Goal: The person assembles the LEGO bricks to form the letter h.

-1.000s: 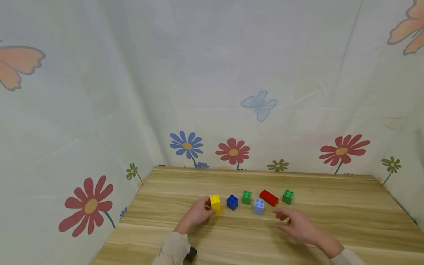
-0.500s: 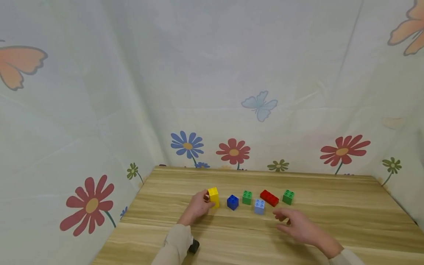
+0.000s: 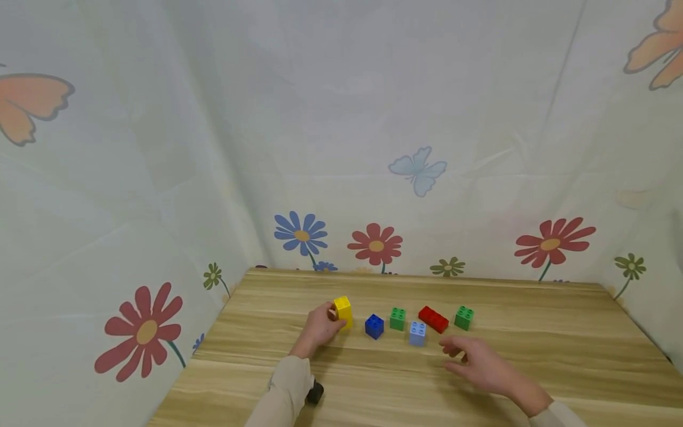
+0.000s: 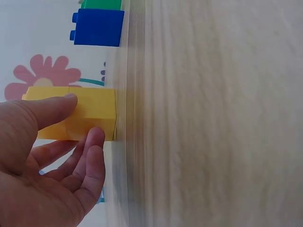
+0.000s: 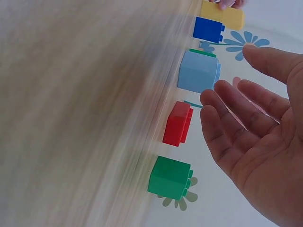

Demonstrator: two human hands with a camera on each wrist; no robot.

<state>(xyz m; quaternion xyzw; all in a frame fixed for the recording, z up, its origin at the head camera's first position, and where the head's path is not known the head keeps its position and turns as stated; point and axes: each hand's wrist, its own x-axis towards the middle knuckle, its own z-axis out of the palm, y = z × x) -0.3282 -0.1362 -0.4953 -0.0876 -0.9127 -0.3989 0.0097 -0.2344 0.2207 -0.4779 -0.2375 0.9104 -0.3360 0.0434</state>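
My left hand [image 3: 321, 325] holds an upright stack of two yellow toy bricks [image 3: 343, 312] at the left of the group. In the left wrist view the thumb [image 4: 57, 109] lies along one side of the yellow stack [image 4: 92, 104], and the fingers bend round the other; a seam shows between the bricks. The stack's base appears to be on the table. A dark blue brick [image 3: 374, 327] stands just right of it. My right hand [image 3: 482, 363] is held over the table with relaxed fingers and nothing in it, nearest the light blue brick [image 3: 417, 334].
A green brick [image 3: 397, 319], a red brick [image 3: 433, 319] lying at a slant and another green brick [image 3: 464, 318] stand farther back. The wooden table [image 3: 373, 385] ends at a flower-printed cloth wall [image 3: 341, 178]. Below the left sleeve shows a small black object [image 3: 315, 392].
My left hand has moved the yellow stack away from me and slightly left, toward the back of the table. The right hand and the other bricks have stayed in place.
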